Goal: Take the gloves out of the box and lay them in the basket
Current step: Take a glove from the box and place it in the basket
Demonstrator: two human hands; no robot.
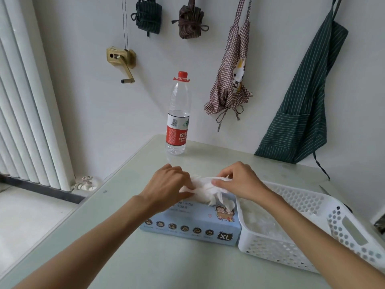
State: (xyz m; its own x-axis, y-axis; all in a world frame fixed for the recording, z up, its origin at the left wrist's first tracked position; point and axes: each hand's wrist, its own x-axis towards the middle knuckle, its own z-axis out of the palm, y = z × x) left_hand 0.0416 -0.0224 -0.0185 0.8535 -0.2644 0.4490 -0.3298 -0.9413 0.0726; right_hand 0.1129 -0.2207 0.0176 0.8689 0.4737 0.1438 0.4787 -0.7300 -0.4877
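Note:
A light blue glove box (193,227) marked XL lies on the table in front of me. Above its top opening both hands hold a thin white glove (203,185). My left hand (168,182) grips the glove's left end, and my right hand (237,180) pinches its right end between thumb and fingers. More white glove material sticks up out of the box opening below. The white perforated basket (325,205) stands right beside the box on its right, and several clear gloves (262,224) lie inside it.
A clear water bottle (177,115) with a red cap stands at the table's back edge, beyond the box. Aprons (302,113) hang on the wall behind, one reaching down to the table at the right. A radiator and floor lie off the table's left edge.

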